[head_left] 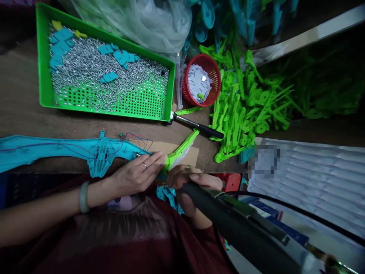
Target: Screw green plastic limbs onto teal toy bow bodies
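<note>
left hand (137, 176) flat, fingers extended; right hand (191, 182) curled in a grip.

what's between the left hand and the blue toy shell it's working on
Nothing visible. The left hand already rests on the blue toy shell, fingers at its right end where a green part joins. The right hand holds a black power tool just beside that spot.

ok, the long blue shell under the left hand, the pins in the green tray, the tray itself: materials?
Blue shell: looks like moulded plastic, matte, with ribs and thin wires laid along it. Pins: probably metal, silvery and glinting. Green tray: glossy plastic, with a perforated floor. The left hand rests on the shell's end; the right hand grips a dark tool.
</note>
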A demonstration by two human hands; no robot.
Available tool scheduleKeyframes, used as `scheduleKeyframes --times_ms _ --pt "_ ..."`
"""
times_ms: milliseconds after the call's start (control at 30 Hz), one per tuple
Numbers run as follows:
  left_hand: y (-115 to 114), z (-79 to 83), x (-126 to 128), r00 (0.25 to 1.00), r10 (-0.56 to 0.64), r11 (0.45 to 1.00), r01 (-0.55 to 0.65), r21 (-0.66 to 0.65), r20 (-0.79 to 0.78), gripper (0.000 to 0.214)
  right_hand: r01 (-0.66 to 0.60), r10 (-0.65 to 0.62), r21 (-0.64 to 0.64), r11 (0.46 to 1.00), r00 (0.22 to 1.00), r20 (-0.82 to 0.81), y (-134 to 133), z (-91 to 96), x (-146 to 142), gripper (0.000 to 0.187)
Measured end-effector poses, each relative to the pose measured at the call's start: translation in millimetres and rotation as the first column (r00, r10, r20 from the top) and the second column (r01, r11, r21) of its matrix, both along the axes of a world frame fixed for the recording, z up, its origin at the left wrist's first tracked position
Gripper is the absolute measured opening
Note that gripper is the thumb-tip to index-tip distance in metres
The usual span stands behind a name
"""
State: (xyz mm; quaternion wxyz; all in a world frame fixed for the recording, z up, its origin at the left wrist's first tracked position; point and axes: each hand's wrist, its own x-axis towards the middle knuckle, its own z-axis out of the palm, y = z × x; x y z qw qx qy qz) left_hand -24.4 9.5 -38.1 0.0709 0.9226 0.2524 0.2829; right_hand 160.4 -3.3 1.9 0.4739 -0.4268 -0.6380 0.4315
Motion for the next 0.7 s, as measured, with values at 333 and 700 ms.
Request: scheduleKeyframes --times_ms 333,700 --pt "5.9 -0.5 0.0 0.997 0.069 0.998 -0.07 -0.01 -0.034 0.038 -0.245 0.26 0.127 0.961 0.958 -0.122 39.2 31.3 -5.7 0.036" --pt "5.6 8.9 -2.8 0.984 0.106 0.989 -0.119 -0.085 -0.146 0.039 0.312 -0.221 0.316 0.896 0.931 -0.292 210.5 -17.8 -77.0 0.035"
